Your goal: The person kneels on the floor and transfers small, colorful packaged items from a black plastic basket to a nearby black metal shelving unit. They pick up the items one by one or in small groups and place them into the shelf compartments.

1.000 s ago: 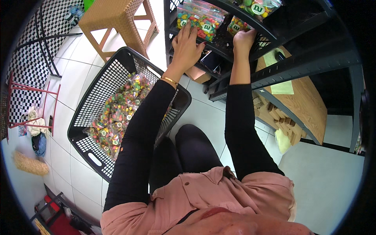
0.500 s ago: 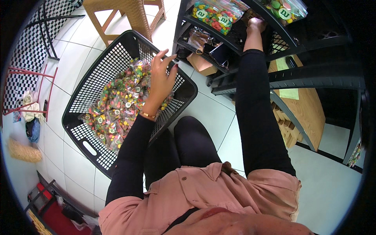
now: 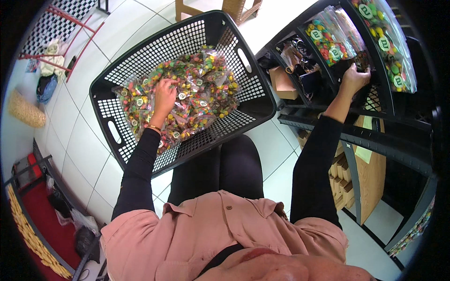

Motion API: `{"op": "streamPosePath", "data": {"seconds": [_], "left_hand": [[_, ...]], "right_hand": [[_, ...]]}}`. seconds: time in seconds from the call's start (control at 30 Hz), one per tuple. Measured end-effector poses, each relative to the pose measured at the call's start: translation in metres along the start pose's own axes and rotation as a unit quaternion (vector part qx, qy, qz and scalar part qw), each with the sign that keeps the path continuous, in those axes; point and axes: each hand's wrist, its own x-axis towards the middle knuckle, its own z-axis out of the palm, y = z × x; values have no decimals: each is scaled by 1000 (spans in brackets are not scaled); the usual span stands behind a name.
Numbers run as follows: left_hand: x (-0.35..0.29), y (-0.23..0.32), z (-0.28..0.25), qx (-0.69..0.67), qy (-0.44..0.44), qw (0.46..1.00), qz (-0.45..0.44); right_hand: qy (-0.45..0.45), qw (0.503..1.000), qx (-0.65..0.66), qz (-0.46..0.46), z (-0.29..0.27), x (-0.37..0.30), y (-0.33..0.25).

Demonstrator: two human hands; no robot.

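A black perforated plastic basket (image 3: 154, 47) holds a heap of small clear bags of colourful candy (image 3: 187, 93) with round white labels. Inside it, my left hand (image 3: 164, 98) rests on the heap, its fingers curled together on one of the bags. To the right, my right hand (image 3: 354, 80) reaches into a black shelf rack (image 3: 385, 82). Its fingers bend round something dark at the end of a row of packets, just below upright candy bags (image 3: 328, 42); what they grip is mostly hidden.
More candy bags (image 3: 384, 44) stand on the rack's outer shelf. A cardboard box (image 3: 282, 83) sits low beside the rack. A brown woven stool (image 3: 239, 9) is beyond the basket. A wooden board (image 3: 372, 182) lies at right, and a red metal frame (image 3: 77, 21) stands at far left.
My left hand has come down from above the basket's right side onto the bags further left. My right hand still reaches at the rack. The view has turned, so the rack and basket appear shifted.
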Motion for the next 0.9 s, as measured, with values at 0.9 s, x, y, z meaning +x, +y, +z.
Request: {"op": "streamPosePath", "data": {"seconds": [0.9], "left_hand": [[1, 52, 140, 215, -337, 916, -15]], "right_hand": [[-527, 834, 137, -90, -84, -275, -125]]}}
